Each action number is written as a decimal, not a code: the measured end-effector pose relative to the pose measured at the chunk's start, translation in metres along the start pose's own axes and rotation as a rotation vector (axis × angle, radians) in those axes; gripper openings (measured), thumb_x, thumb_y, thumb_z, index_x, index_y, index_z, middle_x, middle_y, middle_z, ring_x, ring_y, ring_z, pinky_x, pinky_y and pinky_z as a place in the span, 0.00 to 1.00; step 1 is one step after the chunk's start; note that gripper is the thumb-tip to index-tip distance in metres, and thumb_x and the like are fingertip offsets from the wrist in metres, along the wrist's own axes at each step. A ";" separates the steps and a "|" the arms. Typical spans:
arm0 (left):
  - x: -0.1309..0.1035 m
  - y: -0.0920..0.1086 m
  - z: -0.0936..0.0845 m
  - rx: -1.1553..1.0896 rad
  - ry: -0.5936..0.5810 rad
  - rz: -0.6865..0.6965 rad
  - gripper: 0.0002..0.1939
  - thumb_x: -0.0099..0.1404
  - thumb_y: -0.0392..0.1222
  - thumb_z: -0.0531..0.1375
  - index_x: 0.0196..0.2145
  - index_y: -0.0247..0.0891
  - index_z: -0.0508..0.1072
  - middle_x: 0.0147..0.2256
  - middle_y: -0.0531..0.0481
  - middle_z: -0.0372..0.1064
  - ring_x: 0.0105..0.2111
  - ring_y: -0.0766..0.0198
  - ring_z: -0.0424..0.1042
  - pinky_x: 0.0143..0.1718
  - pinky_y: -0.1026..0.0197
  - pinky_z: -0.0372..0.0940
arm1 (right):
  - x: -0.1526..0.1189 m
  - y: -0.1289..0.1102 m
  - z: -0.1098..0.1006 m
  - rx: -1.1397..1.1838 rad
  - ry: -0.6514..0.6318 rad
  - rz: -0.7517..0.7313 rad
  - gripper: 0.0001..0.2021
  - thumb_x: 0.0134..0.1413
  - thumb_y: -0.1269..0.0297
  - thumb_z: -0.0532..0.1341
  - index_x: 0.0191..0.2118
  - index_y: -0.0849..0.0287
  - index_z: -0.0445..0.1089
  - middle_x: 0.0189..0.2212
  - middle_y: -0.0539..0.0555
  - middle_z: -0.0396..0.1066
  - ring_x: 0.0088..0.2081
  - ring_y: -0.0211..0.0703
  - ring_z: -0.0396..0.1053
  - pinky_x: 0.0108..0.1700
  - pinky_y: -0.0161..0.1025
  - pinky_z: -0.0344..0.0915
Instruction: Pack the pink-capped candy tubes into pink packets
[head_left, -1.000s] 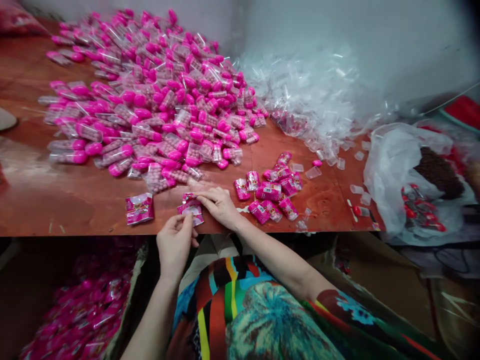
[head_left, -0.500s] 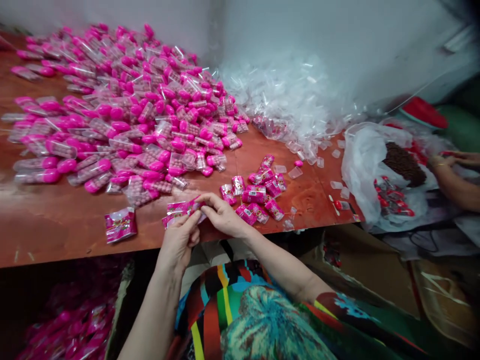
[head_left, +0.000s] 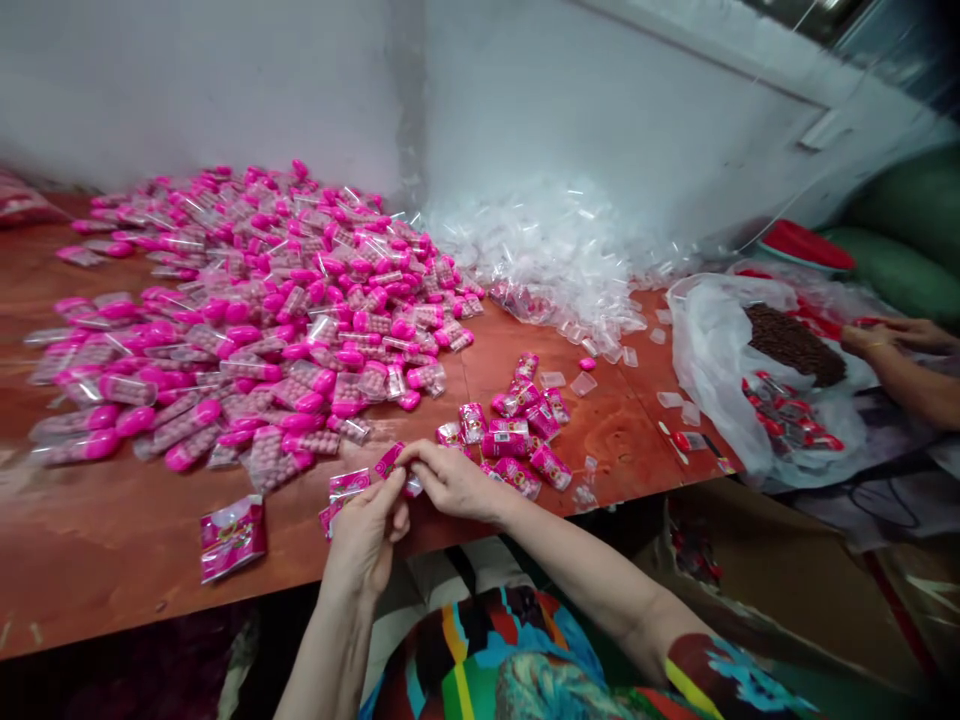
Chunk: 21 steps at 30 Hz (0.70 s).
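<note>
My left hand [head_left: 373,530] and my right hand [head_left: 454,482] meet over the table's front edge, fingertips pinched together. Between them is a small pink printed plastic wrapper [head_left: 389,459], its lower part hidden by the fingers. Flat pink wrappers [head_left: 349,484] lie just behind my left hand. Further left sits a flat stack of pink wrappers [head_left: 232,538]. Beyond my right hand lies a group of opened-out, tube-shaped pink wrapped pieces [head_left: 507,438].
A large heap of clear tubes with pink caps and pink beads [head_left: 300,320] covers the left. Clear empty plastic tubes [head_left: 555,250] are piled by the wall. At right, a white plastic bag [head_left: 697,370] holds brown pieces and red-capped items; another person's hand [head_left: 874,340] is beside it.
The camera view has tilted upward, so the table sits lower in the picture. Both my hands keep their pinch on the wrapper, with only slight finger movement.
</note>
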<state>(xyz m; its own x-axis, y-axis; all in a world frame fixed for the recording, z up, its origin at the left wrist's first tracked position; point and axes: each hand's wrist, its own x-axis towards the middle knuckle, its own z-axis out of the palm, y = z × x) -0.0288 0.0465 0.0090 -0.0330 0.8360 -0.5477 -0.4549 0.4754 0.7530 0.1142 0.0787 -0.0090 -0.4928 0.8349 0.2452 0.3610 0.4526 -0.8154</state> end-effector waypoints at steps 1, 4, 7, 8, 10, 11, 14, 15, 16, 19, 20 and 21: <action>0.001 0.002 -0.001 -0.024 -0.018 -0.010 0.20 0.40 0.49 0.75 0.23 0.33 0.76 0.13 0.58 0.57 0.13 0.75 0.52 0.15 0.69 0.45 | 0.002 0.002 -0.002 -0.005 -0.024 -0.001 0.13 0.64 0.74 0.51 0.50 0.59 0.68 0.42 0.56 0.74 0.43 0.42 0.72 0.46 0.39 0.67; 0.003 0.005 -0.005 -0.073 -0.010 0.005 0.19 0.40 0.47 0.76 0.22 0.32 0.75 0.14 0.58 0.58 0.14 0.75 0.53 0.14 0.70 0.46 | 0.015 0.009 -0.014 -0.041 -0.141 0.031 0.13 0.67 0.69 0.52 0.52 0.57 0.68 0.41 0.54 0.75 0.40 0.42 0.72 0.44 0.38 0.66; 0.005 0.007 -0.010 -0.119 0.086 0.058 0.20 0.36 0.45 0.77 0.20 0.32 0.73 0.17 0.58 0.61 0.15 0.75 0.55 0.13 0.70 0.47 | 0.041 0.022 -0.033 -0.209 -0.072 0.130 0.14 0.70 0.63 0.52 0.56 0.57 0.66 0.43 0.55 0.75 0.42 0.44 0.72 0.47 0.40 0.65; 0.005 0.007 -0.011 -0.139 0.109 0.062 0.20 0.35 0.44 0.78 0.20 0.32 0.73 0.17 0.58 0.62 0.15 0.76 0.56 0.13 0.71 0.48 | 0.052 0.028 -0.039 -0.321 0.005 0.166 0.14 0.70 0.64 0.52 0.56 0.58 0.66 0.45 0.58 0.74 0.45 0.46 0.70 0.49 0.42 0.64; 0.005 0.009 -0.011 -0.191 0.139 0.054 0.20 0.35 0.41 0.78 0.21 0.32 0.72 0.19 0.58 0.63 0.15 0.76 0.56 0.13 0.71 0.48 | 0.073 0.039 -0.049 -0.597 0.104 0.216 0.16 0.67 0.65 0.55 0.58 0.60 0.66 0.51 0.63 0.70 0.52 0.53 0.65 0.54 0.49 0.61; 0.004 0.009 -0.011 -0.226 0.147 0.046 0.20 0.36 0.39 0.78 0.22 0.32 0.72 0.19 0.59 0.63 0.15 0.76 0.56 0.12 0.71 0.48 | 0.082 0.044 -0.052 -0.712 0.105 0.233 0.18 0.66 0.65 0.58 0.59 0.60 0.66 0.53 0.65 0.68 0.54 0.57 0.63 0.55 0.53 0.60; 0.003 0.011 -0.008 -0.355 0.159 0.004 0.19 0.39 0.33 0.76 0.24 0.34 0.70 0.20 0.60 0.65 0.14 0.77 0.56 0.12 0.72 0.48 | 0.098 0.053 -0.054 -0.873 0.030 0.274 0.18 0.65 0.65 0.57 0.58 0.59 0.68 0.54 0.67 0.66 0.55 0.59 0.60 0.55 0.56 0.58; 0.002 0.011 -0.008 -0.396 0.171 -0.014 0.18 0.42 0.32 0.75 0.25 0.34 0.69 0.20 0.61 0.65 0.14 0.77 0.55 0.11 0.72 0.49 | 0.097 0.054 -0.054 -0.875 0.024 0.287 0.17 0.66 0.66 0.55 0.58 0.59 0.69 0.54 0.67 0.66 0.54 0.59 0.60 0.55 0.56 0.58; 0.002 0.012 -0.007 -0.430 0.187 -0.036 0.17 0.45 0.31 0.74 0.25 0.35 0.68 0.20 0.61 0.65 0.13 0.77 0.56 0.11 0.72 0.49 | 0.094 0.053 -0.053 -0.854 0.040 0.296 0.17 0.67 0.67 0.54 0.57 0.59 0.69 0.53 0.67 0.66 0.54 0.59 0.60 0.56 0.56 0.57; 0.000 0.012 -0.007 -0.489 0.244 -0.098 0.15 0.52 0.29 0.71 0.24 0.36 0.66 0.18 0.61 0.64 0.13 0.75 0.57 0.11 0.72 0.50 | 0.069 0.040 -0.049 -0.577 0.151 0.253 0.17 0.68 0.66 0.53 0.58 0.61 0.68 0.50 0.64 0.68 0.52 0.55 0.63 0.55 0.53 0.59; 0.000 0.011 -0.006 -0.502 0.256 -0.109 0.15 0.54 0.29 0.70 0.25 0.36 0.66 0.18 0.60 0.64 0.13 0.75 0.57 0.11 0.72 0.50 | 0.056 0.034 -0.046 -0.401 0.169 0.226 0.17 0.68 0.65 0.53 0.58 0.61 0.67 0.48 0.62 0.70 0.50 0.52 0.65 0.53 0.50 0.62; 0.000 0.011 -0.006 -0.511 0.261 -0.115 0.14 0.56 0.29 0.69 0.25 0.36 0.66 0.19 0.60 0.65 0.13 0.75 0.57 0.11 0.71 0.50 | 0.042 0.027 -0.042 -0.195 0.167 0.207 0.17 0.68 0.63 0.53 0.58 0.61 0.66 0.44 0.59 0.71 0.45 0.48 0.67 0.49 0.46 0.64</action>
<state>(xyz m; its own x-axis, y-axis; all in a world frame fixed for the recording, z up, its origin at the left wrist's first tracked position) -0.0390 0.0502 0.0147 -0.1467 0.6609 -0.7360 -0.8381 0.3122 0.4474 0.1368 0.1390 0.0017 -0.2619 0.9480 0.1807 0.5930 0.3058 -0.7449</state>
